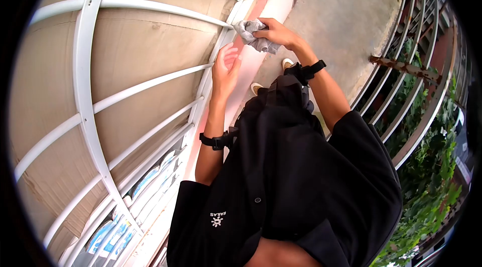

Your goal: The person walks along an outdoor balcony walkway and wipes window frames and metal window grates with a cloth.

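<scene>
A crumpled grey cloth (257,35) is bunched in my right hand (277,33), with the fingers and thumb closed over it. The cloth is close to the white upright edge of a window grille (228,41); I cannot tell whether it touches. My left hand (227,66) is raised beside the ends of the grille's bars, below and left of the cloth. Its fingers are slightly curled and apart, with nothing in them.
White metal bars (159,84) cover a window backed with brown cardboard (145,46) along my left. Blue-and-white packs (108,237) show behind the lower bars. On my right runs a metal railing (401,79) with a rusty bracket and green leaves (432,166) beyond. Concrete floor (346,26) lies ahead.
</scene>
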`<state>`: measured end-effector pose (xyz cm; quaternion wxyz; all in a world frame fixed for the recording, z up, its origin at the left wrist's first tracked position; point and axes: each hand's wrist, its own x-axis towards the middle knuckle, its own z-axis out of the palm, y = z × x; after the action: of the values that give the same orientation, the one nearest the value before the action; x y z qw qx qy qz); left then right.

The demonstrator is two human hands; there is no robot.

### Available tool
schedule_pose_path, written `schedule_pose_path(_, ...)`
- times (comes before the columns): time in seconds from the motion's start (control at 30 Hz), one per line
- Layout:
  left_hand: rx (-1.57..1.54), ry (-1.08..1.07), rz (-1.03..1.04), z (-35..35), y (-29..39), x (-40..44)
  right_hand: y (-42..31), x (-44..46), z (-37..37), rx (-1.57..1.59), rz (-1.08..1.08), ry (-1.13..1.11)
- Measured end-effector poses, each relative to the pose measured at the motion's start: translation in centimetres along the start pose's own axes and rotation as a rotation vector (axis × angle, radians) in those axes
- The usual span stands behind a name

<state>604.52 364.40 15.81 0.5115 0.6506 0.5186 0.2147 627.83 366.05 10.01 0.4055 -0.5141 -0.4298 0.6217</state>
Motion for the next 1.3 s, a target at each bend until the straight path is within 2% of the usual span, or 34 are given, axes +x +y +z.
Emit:
schedule_pose_path(0.03, 0.077, 0.063, 0.085, 0.2, 0.9, 0.1, -1.0, -1.2, 0.6, 0.162, 0.015, -0.022)
schedule_pose_path(0.1, -0.009, 0.075, 0.127, 0.7, 2.0, 0.3, -2.1, -2.7, 1.6, 0.214, 0.080, -0.105)
schedule_pose_path(0.17, -0.095, 0.086, 0.171, 1.0, 1.6, 0.4, -1.9, -3.9, 2.9, 0.551, -0.015, -0.206)
schedule_pose_path(0.2, -0.175, 0.058, 0.141, 1.2, 1.4, 0.4, -1.8, -4.4, 3.1, 0.547, -0.028, -0.274)
schedule_pose_path(0.27, -0.263, 0.023, 0.096, 1.3, 1.2, 0.3, -1.0, -5.1, 3.5, 0.568, -0.018, -0.272)
schedule_pose_path(0.37, -0.386, 0.070, 0.032, 1.0, 0.7, 0.2, -0.1, -6.3, 3.1, 0.639, 0.023, -0.292)
schedule_pose_path(0.47, -0.409, 0.014, 0.006, 1.2, 0.5, -0.2, 0.4, -6.9, 3.3, 0.731, 0.140, -0.259)
schedule_pose_path(0.53, -0.407, -0.039, -0.012, 1.1, 0.4, -0.5, 0.6, -7.2, 3.6, 0.639, 0.150, -0.227)
schedule_pose_path(0.6, -0.444, 0.002, -0.003, 1.6, 0.3, -0.7, 0.5, -7.4, 3.7, 0.549, 0.159, -0.192)
schedule_pose_path(0.67, -0.479, 0.041, 0.008, 2.0, 0.0, -0.9, 0.4, -7.2, 4.1, 0.386, -0.007, -0.096)
schedule_pose_path(0.7, -0.368, 0.113, -0.034, 2.2, -0.2, -1.0, 0.3, -7.2, 4.3, 0.387, -0.007, -0.092)
schedule_pose_path(0.73, -0.256, 0.186, -0.075, 2.3, -0.1, -1.1, -0.1, -7.1, 4.6, 0.323, -0.015, 0.002)
schedule_pose_path(0.8, -0.197, 0.123, -0.015, 2.1, 0.2, -0.9, -1.1, -7.2, 4.8, 0.128, 0.017, 0.109)
schedule_pose_path(0.83, -0.140, 0.058, 0.041, 2.1, 0.1, -0.9, -0.9, -7.1, 4.9, 0.128, 0.017, 0.113)
schedule_pose_path(0.87, -0.248, 0.001, 0.083, 2.4, -0.2, -0.4, -0.8, -7.1, 5.3, 0.141, 0.008, 0.095)
schedule_pose_path(0.97, -0.277, -0.039, 0.091, 2.6, 0.1, -0.6, -0.3, -7.0, 5.7, 0.183, -0.023, 0.072)
schedule_pose_path(1.03, -0.307, -0.019, 0.106, 2.6, 0.6, -0.7, -0.1, -7.2, 5.9, 0.384, -0.041, 0.052)
schedule_pose_path(1.1, -0.094, 0.076, -0.013, 2.3, 0.9, -0.6, 0.1, -7.4, 6.5, 0.376, -0.028, 0.070)
schedule_pose_path(1.13, -0.072, 0.122, 0.076, 2.4, 0.7, -0.5, 0.0, -7.4, 6.7, 0.364, -0.023, 0.090)
schedule_pose_path(1.23, -0.110, 0.126, 0.118, 2.5, 0.4, -0.4, -0.3, -7.4, 7.2, 0.276, 0.059, 0.198)
schedule_pose_path(1.3, -0.082, 0.108, 0.102, 2.1, 0.4, -0.5, 0.5, -6.7, 7.5, 0.297, -0.009, 0.224)
